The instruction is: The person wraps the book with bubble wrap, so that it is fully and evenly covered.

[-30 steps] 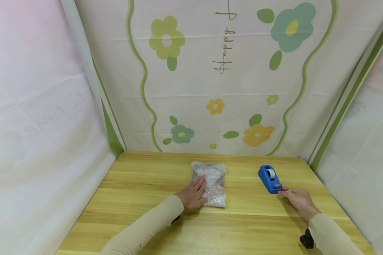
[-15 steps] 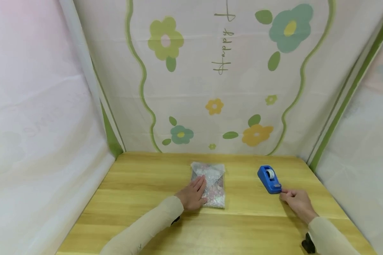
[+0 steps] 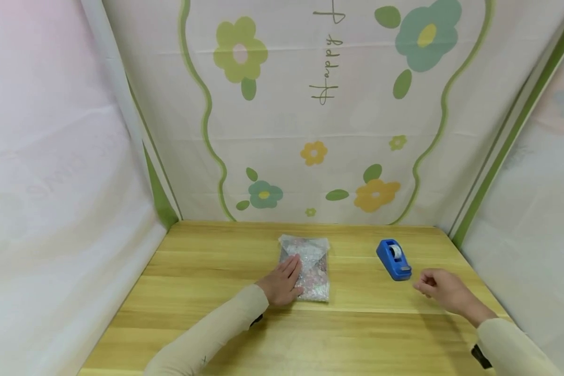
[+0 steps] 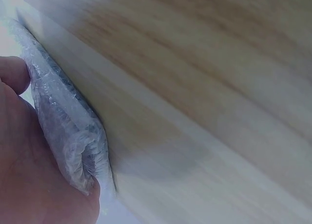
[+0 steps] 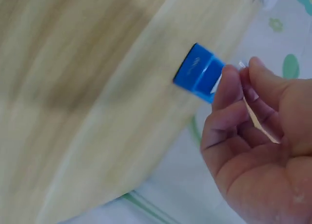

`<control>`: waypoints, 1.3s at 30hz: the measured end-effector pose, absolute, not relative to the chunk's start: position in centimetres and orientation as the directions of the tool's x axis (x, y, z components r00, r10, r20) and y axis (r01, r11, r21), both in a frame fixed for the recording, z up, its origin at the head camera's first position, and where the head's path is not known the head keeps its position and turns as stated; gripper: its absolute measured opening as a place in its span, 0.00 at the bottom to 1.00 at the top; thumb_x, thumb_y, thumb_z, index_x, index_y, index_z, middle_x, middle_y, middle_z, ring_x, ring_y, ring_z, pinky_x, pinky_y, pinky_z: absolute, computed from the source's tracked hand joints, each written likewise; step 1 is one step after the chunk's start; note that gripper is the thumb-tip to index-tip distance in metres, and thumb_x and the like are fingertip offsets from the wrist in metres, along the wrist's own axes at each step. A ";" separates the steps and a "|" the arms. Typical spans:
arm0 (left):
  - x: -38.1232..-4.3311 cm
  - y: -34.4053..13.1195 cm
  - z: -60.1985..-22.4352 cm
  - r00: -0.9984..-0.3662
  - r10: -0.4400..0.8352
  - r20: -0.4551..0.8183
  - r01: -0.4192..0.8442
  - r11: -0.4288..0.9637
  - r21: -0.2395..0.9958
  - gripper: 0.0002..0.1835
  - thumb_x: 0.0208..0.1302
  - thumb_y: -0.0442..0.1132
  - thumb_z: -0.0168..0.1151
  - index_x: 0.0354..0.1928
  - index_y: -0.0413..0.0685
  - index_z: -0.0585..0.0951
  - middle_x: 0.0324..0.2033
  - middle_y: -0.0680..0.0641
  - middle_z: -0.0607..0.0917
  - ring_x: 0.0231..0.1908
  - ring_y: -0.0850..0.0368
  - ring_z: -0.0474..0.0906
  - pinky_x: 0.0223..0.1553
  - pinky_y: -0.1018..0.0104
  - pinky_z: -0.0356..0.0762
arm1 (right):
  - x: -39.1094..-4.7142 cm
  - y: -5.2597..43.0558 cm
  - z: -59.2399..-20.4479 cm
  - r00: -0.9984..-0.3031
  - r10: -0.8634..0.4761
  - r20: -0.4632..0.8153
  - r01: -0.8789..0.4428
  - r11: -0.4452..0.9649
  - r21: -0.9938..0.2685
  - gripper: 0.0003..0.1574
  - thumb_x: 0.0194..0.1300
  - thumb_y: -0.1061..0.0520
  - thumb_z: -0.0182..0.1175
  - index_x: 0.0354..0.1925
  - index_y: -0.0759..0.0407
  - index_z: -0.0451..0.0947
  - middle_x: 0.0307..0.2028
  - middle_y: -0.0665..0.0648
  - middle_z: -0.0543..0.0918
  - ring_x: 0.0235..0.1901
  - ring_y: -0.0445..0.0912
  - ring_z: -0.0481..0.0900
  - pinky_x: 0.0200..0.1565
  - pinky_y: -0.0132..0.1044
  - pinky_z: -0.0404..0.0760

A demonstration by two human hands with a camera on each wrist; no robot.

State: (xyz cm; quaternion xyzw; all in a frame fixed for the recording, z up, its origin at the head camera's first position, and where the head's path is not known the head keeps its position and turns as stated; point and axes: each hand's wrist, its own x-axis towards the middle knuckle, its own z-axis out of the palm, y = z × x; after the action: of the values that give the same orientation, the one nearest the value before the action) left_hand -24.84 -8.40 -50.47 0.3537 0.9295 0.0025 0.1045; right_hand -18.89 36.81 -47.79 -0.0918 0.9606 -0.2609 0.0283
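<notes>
A flat packet wrapped in bubble wrap (image 3: 316, 279) lies on the wooden table, its top folded into a pointed flap. My left hand (image 3: 280, 284) rests on the packet's left side with fingers extended. In the left wrist view, the rolled edge of the bubble wrap (image 4: 73, 121) shows beside the palm. To the right stands a blue tape dispenser (image 3: 394, 260) with a white-looking roll in it. My right hand (image 3: 444, 292) is just right of the dispenser, apart from it. Between its thumb and forefinger it pinches a small piece of clear tape (image 5: 242, 65).
The wooden table (image 3: 207, 334) carries the packet near its middle and the dispenser at the right. A flower-printed cloth (image 3: 286, 115) hangs behind its back edge, and pale cloth hangs on both sides.
My right hand has moved off the front end of the tape dispenser, toward the right, with the bit of tape. The left hand stays on the packet.
</notes>
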 end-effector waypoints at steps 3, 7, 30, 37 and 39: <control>-24.8 -8.4 -50.5 -0.731 0.654 -0.196 0.653 0.753 0.080 0.39 0.86 0.55 0.38 0.84 0.36 0.48 0.85 0.36 0.44 0.86 0.41 0.41 0.85 0.49 0.48 | -18.9 35.6 -47.3 -0.967 -0.253 0.027 -0.233 0.836 -0.496 0.17 0.76 0.54 0.65 0.28 0.52 0.76 0.23 0.48 0.77 0.20 0.35 0.65 0.25 0.31 0.67; -24.7 -8.5 -50.4 -0.734 0.650 -0.198 0.647 0.757 0.086 0.39 0.86 0.55 0.38 0.84 0.36 0.48 0.85 0.36 0.44 0.86 0.41 0.41 0.85 0.48 0.48 | -18.9 33.6 -46.4 -0.941 -0.324 0.095 -0.330 0.828 -0.454 0.16 0.73 0.55 0.68 0.27 0.48 0.77 0.21 0.45 0.76 0.20 0.33 0.65 0.24 0.29 0.68; -24.6 -8.2 -50.3 -0.737 0.646 -0.199 0.644 0.761 0.084 0.38 0.86 0.54 0.38 0.84 0.35 0.48 0.85 0.36 0.45 0.86 0.40 0.41 0.85 0.48 0.48 | -20.1 19.7 -45.5 -0.696 -0.593 0.405 -0.648 0.761 -0.001 0.09 0.67 0.61 0.71 0.32 0.53 0.80 0.29 0.47 0.85 0.28 0.40 0.82 0.33 0.31 0.83; -24.9 -8.1 -50.7 -0.741 0.637 -0.213 0.641 0.766 0.059 0.39 0.86 0.56 0.36 0.85 0.38 0.46 0.86 0.37 0.43 0.86 0.42 0.39 0.85 0.50 0.47 | -20.2 16.9 -45.7 -0.591 -0.665 0.456 -0.660 0.724 0.200 0.09 0.62 0.58 0.76 0.36 0.58 0.84 0.30 0.53 0.89 0.30 0.45 0.88 0.31 0.34 0.88; -25.1 -8.2 -51.1 -0.742 0.636 -0.212 0.641 0.766 0.050 0.40 0.86 0.57 0.34 0.85 0.38 0.45 0.86 0.38 0.42 0.86 0.43 0.38 0.85 0.51 0.46 | -20.2 16.4 -45.7 -0.570 -0.669 0.476 -0.671 0.714 0.201 0.11 0.61 0.58 0.76 0.37 0.58 0.83 0.30 0.52 0.89 0.29 0.45 0.88 0.30 0.34 0.88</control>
State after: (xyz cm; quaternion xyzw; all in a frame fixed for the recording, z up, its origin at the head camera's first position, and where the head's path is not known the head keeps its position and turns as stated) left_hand -25.14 -8.20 -51.15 0.3420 0.9333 -0.0132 0.1087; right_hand -20.22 16.41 -45.75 -0.3781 0.8860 -0.0013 -0.2683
